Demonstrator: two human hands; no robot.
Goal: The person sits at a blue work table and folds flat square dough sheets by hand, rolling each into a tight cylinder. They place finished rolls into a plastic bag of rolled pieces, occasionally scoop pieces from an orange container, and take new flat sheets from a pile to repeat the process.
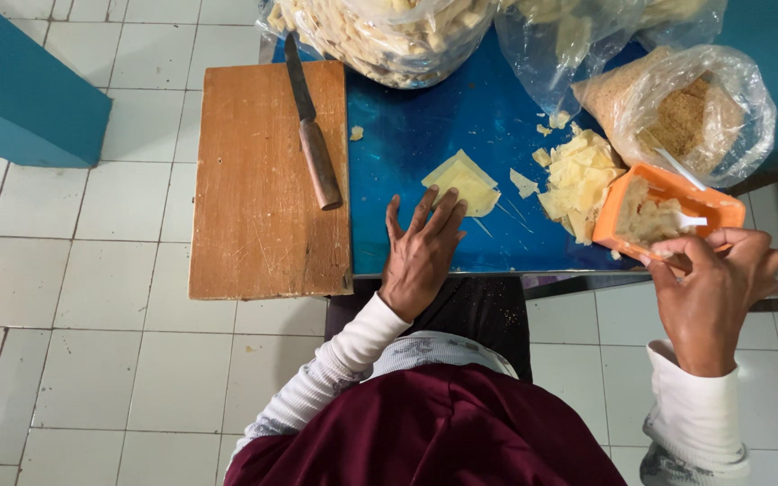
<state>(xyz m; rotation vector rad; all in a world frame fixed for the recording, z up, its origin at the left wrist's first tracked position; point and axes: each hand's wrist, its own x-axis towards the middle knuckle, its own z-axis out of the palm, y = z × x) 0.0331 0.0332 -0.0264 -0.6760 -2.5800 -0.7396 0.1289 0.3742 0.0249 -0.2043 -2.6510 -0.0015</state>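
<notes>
My left hand lies flat on the blue tabletop, fingers spread, its fingertips resting on the near edge of a pale yellow square wrapper sheet. My right hand grips a white spoon whose end reaches into an orange plastic tub of pale filling. The tub stands tilted at the table's right front edge. Beside the tub sits a loose pile of more pale yellow sheets.
A wooden cutting board lies on the table's left, with a wooden-handled knife on it. Clear plastic bags stand at the back: one with pale strips, one with brown crumbs. White tiled floor surrounds the table; a teal panel stands at left.
</notes>
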